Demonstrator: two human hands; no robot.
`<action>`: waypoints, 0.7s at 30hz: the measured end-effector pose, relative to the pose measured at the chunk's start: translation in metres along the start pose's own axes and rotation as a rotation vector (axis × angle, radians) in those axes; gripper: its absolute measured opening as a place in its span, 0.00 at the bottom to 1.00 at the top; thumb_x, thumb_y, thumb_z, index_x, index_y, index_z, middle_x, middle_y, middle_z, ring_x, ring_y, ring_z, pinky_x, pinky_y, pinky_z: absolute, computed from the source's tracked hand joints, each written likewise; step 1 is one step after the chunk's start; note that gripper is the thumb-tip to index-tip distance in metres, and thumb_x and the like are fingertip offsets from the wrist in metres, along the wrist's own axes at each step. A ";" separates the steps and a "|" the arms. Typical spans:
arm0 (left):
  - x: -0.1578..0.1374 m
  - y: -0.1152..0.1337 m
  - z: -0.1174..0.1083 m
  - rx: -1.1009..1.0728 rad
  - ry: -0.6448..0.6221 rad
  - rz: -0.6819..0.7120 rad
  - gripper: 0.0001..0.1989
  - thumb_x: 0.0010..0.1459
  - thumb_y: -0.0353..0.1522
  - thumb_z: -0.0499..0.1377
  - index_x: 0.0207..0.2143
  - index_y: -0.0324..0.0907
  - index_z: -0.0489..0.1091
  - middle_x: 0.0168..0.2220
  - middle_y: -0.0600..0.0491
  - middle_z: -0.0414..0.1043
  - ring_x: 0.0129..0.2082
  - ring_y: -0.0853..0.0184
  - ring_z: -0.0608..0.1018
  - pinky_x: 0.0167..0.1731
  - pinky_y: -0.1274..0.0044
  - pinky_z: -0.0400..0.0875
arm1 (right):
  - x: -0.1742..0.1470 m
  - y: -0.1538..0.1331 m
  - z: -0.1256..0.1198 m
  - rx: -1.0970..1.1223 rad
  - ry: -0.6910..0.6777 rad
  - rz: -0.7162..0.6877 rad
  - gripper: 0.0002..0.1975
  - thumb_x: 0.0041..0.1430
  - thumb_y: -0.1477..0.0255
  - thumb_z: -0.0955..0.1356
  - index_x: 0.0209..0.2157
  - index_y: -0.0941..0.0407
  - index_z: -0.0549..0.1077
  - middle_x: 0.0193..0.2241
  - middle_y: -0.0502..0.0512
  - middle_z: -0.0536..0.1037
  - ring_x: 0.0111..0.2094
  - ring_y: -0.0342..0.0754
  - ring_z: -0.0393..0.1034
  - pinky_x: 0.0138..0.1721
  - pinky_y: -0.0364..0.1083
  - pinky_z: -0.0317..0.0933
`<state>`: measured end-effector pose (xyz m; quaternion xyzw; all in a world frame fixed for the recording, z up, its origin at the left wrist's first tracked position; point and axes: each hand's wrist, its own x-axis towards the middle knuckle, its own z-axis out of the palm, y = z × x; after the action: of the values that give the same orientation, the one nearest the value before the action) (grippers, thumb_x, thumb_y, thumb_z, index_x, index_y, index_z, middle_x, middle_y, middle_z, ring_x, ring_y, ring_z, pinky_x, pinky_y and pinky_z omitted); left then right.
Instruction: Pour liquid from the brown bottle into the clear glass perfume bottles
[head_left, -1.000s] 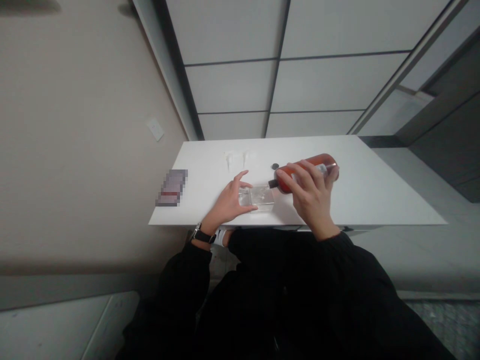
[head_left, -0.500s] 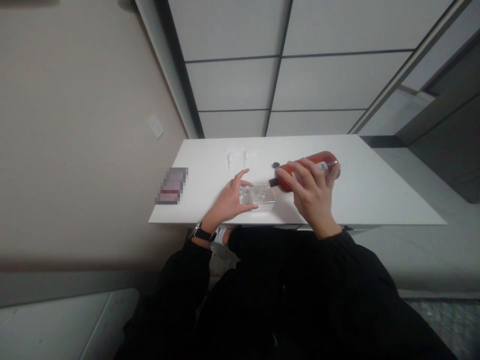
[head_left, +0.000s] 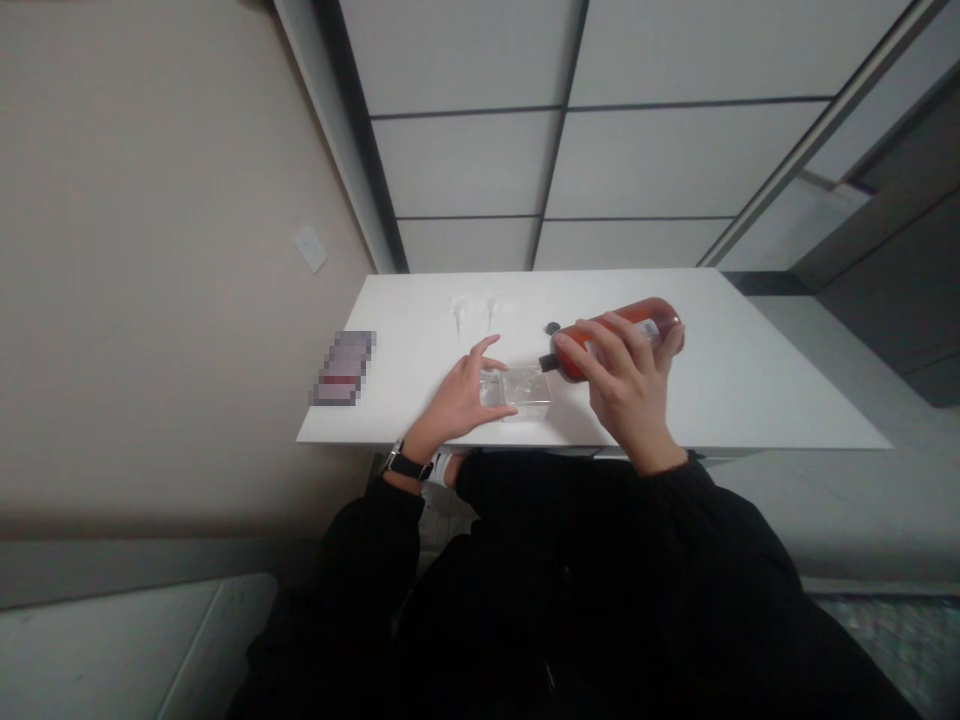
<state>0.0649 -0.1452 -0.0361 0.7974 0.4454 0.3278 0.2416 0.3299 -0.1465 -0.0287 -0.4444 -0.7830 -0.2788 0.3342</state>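
My right hand (head_left: 626,385) is wrapped round an amber bottle (head_left: 649,312), which lies tilted almost on its side. Its dark neck points left and sits at the right end of a clear box-shaped container (head_left: 529,390). Around the left part of that container curve the thumb and fingers of my left hand (head_left: 465,392), with the index finger raised off it. Behind the bottle's neck a small dark round cap (head_left: 553,328) rests on the table. I cannot make out any liquid stream.
Two small clear-and-white pieces, one of them a nozzle-like piece (head_left: 460,315), lie at the back of the white table (head_left: 750,400). A blurred-out flat item (head_left: 345,368) is at the left edge. Walls and white panels (head_left: 465,170) stand left and behind.
The amber bottle and my right hand have shifted very slightly to the right. My left hand and the clear container stay in place.
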 end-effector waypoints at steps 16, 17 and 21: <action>-0.001 0.000 -0.001 0.006 -0.013 -0.007 0.55 0.51 0.35 0.76 0.71 0.47 0.46 0.57 0.44 0.75 0.62 0.50 0.74 0.65 0.55 0.64 | 0.001 0.003 -0.004 0.046 -0.059 0.006 0.39 0.67 0.85 0.64 0.71 0.36 0.61 0.64 0.54 0.75 0.68 0.61 0.64 0.71 0.80 0.36; -0.001 0.000 0.000 0.007 -0.011 -0.006 0.55 0.51 0.35 0.76 0.71 0.47 0.46 0.57 0.44 0.75 0.62 0.50 0.74 0.65 0.55 0.64 | 0.002 0.003 -0.004 0.054 -0.062 0.009 0.38 0.67 0.85 0.64 0.70 0.36 0.61 0.64 0.54 0.75 0.68 0.61 0.64 0.71 0.80 0.36; -0.001 -0.002 0.001 0.005 -0.004 0.003 0.54 0.51 0.35 0.76 0.71 0.48 0.46 0.57 0.45 0.75 0.62 0.49 0.74 0.65 0.55 0.64 | 0.003 0.002 -0.006 0.071 -0.100 0.034 0.39 0.67 0.85 0.64 0.70 0.35 0.61 0.65 0.54 0.75 0.69 0.63 0.63 0.71 0.80 0.38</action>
<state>0.0643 -0.1450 -0.0377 0.7992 0.4447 0.3253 0.2401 0.3324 -0.1482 -0.0224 -0.4589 -0.8004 -0.2224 0.3151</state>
